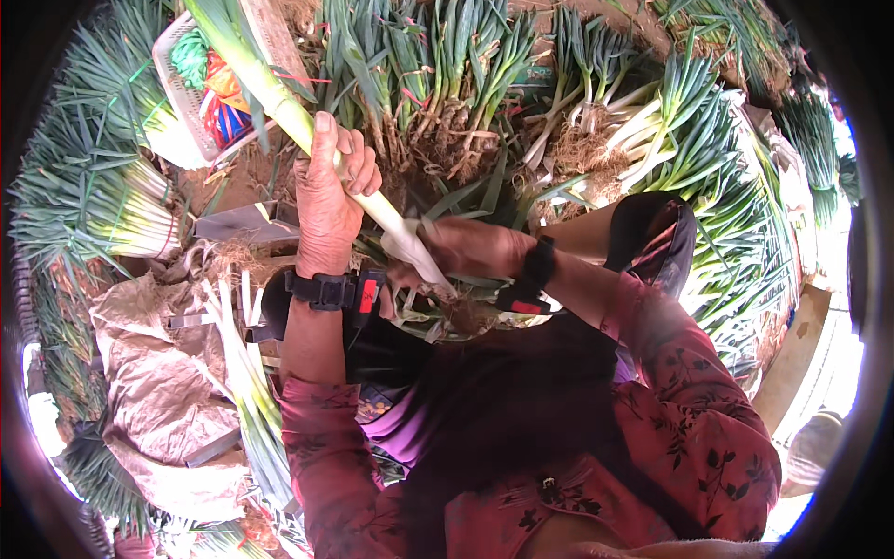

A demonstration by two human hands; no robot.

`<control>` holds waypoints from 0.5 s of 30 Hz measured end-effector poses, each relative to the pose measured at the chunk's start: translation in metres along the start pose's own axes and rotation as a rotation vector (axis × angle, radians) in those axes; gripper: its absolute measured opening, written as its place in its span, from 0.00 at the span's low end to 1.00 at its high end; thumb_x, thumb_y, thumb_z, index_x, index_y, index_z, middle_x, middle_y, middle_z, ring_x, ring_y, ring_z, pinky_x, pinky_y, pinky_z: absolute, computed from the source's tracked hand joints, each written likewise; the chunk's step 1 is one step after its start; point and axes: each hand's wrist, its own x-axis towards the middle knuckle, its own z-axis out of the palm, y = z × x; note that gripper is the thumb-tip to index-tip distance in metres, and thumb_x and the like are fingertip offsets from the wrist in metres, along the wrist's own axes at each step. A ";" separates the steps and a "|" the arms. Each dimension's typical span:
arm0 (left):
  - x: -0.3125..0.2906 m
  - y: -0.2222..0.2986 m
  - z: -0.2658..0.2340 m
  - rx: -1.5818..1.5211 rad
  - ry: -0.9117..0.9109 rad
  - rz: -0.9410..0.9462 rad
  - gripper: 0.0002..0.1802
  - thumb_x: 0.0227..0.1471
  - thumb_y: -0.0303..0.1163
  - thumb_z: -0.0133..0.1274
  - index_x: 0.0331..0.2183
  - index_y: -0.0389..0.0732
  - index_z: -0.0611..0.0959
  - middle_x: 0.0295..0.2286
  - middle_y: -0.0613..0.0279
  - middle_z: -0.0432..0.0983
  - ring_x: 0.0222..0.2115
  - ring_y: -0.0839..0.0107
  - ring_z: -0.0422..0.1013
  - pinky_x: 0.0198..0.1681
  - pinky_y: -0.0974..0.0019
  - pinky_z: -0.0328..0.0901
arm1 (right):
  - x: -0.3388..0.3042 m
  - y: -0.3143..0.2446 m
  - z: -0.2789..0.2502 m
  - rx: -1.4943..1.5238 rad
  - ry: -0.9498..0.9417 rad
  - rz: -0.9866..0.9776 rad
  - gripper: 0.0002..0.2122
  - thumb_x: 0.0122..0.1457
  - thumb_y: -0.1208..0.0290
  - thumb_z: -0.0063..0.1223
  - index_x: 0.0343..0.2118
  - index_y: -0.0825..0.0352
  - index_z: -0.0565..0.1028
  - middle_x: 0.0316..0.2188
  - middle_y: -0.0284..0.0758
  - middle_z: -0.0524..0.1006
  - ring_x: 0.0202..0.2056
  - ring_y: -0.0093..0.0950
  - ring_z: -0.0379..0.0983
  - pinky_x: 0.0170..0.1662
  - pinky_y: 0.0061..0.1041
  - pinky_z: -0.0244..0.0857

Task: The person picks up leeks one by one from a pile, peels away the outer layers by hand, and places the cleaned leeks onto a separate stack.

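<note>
A long leek (287, 110) runs aslant in front of me, green leaves toward the upper left, white stem and roots toward my lap. My left hand (333, 177) is closed around its pale green middle, the thumb lying along the stalk. Close beside the white lower stem is my right hand (473, 247), its fingers smeared by motion. A loose whitish outer layer (407, 244) stands off the stem by those fingers. Whether the fingers grip it, I cannot tell. The root end (470, 315) hangs over dark cloth on my lap.
A white plastic basket (169, 70) with green, orange and blue ties stands at the upper left. Tied leek bundles (140, 214) lie on the left, with more rooted leeks (447, 84) ahead and stacks (717, 233) on the right. A crumpled tan sack (158, 363) lies at left.
</note>
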 end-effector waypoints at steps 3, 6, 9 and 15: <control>-0.008 -0.012 -0.004 0.021 -0.001 0.000 0.26 0.53 0.59 0.43 0.21 0.47 0.66 0.13 0.74 0.52 0.11 0.81 0.48 0.16 0.75 0.47 | 0.036 0.001 -0.015 -0.010 0.142 -0.037 0.19 0.62 0.61 0.44 0.48 0.74 0.64 0.39 0.40 0.73 0.40 0.32 0.72 0.50 0.34 0.67; -0.003 -0.012 -0.013 -0.039 -0.049 0.026 0.33 0.48 0.69 0.38 0.20 0.46 0.66 0.13 0.72 0.53 0.11 0.80 0.50 0.15 0.74 0.47 | 0.069 0.014 -0.057 0.135 0.338 -0.119 0.14 0.60 0.67 0.44 0.43 0.73 0.67 0.37 0.41 0.73 0.38 0.29 0.73 0.40 0.28 0.69; -0.009 0.000 -0.023 -0.042 -0.014 0.077 0.39 0.42 0.76 0.31 0.19 0.45 0.66 0.12 0.71 0.53 0.10 0.79 0.50 0.14 0.74 0.48 | 0.086 0.029 -0.083 -0.251 0.689 -0.211 0.09 0.59 0.69 0.42 0.35 0.70 0.70 0.29 0.41 0.71 0.30 0.30 0.70 0.31 0.31 0.65; -0.013 0.000 -0.031 0.003 -0.023 0.133 0.38 0.43 0.75 0.32 0.18 0.46 0.66 0.11 0.73 0.51 0.10 0.80 0.49 0.14 0.73 0.48 | 0.030 0.095 -0.196 -2.076 0.775 -0.496 0.08 0.48 0.77 0.46 0.32 0.70 0.70 0.21 0.46 0.72 0.25 0.45 0.71 0.28 0.39 0.64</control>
